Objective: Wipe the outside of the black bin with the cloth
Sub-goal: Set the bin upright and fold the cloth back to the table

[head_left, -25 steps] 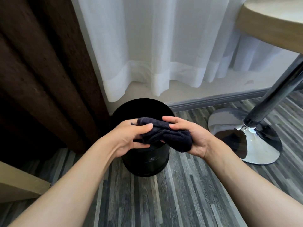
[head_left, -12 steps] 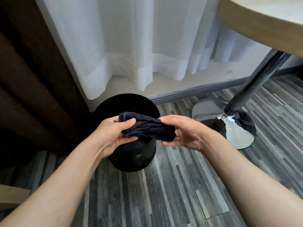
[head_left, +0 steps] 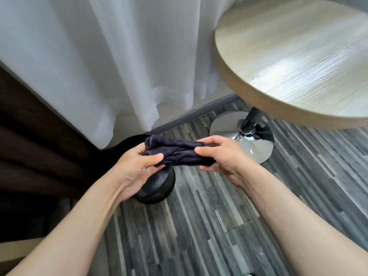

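A dark navy cloth (head_left: 179,153), bunched into a roll, is held in the air between both hands. My left hand (head_left: 137,166) pinches its left end, thumb on top. My right hand (head_left: 223,156) grips its right end. Below them stands the round black bin (head_left: 159,188) on the floor by the curtains. My hands and the cloth hide most of the bin; only its lower front wall and a bit of its far rim show. The cloth hangs above the bin, apart from its wall.
A round wooden table (head_left: 298,62) fills the upper right, standing on a dark pole and a chrome base (head_left: 254,142) right of the bin. White sheer curtains (head_left: 119,66) hang behind, a dark brown drape (head_left: 39,146) on the left. Grey striped plank floor (head_left: 199,226) lies in front.
The view has risen and swung right, so the tabletop now shows from above and the bin looks smaller. Both hands still hold the cloth, now stretched out longer between them.
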